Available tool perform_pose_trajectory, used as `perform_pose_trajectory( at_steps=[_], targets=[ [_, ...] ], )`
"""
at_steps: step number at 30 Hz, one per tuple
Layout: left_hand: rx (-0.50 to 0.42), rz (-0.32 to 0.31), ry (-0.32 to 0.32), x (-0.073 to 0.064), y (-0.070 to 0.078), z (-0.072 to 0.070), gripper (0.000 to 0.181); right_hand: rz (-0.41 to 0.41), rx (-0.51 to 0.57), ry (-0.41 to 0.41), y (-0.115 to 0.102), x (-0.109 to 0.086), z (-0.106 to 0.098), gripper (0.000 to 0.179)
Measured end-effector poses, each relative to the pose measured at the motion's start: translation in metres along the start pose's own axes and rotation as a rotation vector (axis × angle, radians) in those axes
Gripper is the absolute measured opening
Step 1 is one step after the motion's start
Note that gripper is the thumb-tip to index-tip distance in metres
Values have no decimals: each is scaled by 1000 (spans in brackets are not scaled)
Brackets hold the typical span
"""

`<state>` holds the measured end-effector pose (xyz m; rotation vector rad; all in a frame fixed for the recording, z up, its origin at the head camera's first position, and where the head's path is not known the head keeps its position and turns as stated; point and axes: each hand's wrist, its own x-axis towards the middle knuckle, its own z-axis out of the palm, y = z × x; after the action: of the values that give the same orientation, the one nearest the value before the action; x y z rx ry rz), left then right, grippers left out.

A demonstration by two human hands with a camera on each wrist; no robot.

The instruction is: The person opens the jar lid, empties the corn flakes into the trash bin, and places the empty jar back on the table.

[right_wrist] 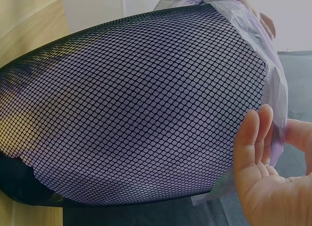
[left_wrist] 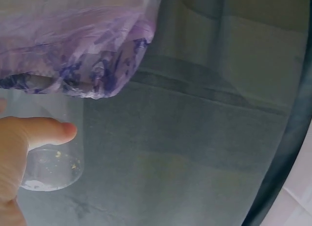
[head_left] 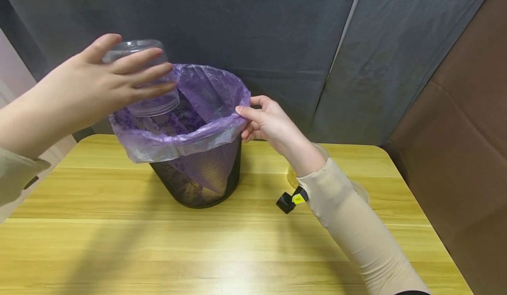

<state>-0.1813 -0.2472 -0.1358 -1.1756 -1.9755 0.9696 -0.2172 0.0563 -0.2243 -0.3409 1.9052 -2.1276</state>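
Clear jar (head_left: 168, 99) tipped mouth-down at the mouth of the mesh bin (head_left: 214, 167), the purple liner (head_left: 222, 132) pinched at its edge.
The left hand (head_left: 107, 79) grips the jar with spread fingers, left of the bin's centre; the right hand (head_left: 269, 121) pinches the folded liner between thumb and fingers at the bin's right side. The jar looks light and stiff but slick, so it is best held round its smooth wall, away from the threaded rim; a few crumbs show inside. The liner seems soft, slippery and easily torn: hold a doubled fold. Right of the bin, a yellowish container (head_left: 292, 178) stands on the counter (head_left: 218, 246), mostly hidden by the forearm.
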Motion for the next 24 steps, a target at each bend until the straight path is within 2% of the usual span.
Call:
perform_pose_trajectory(
  at_steps=[6, 10, 17, 24],
  targets=[
    [-21, -16, 11, -12, -1, 8, 117, 9, -3, -4, 0, 0, 0, 39],
    [-16, -17, -1, -10, -1, 8, 108, 13, 8, -3, -1, -1, 0, 37],
    [18, -11, 1, -9, -1, 8, 108, 16, 13, -1, -2, -2, 0, 36],
    [-26, -14, 18, 0, 1, 4, 104, 20, 7, -1, -2, -2, -1, 37]
  ],
)
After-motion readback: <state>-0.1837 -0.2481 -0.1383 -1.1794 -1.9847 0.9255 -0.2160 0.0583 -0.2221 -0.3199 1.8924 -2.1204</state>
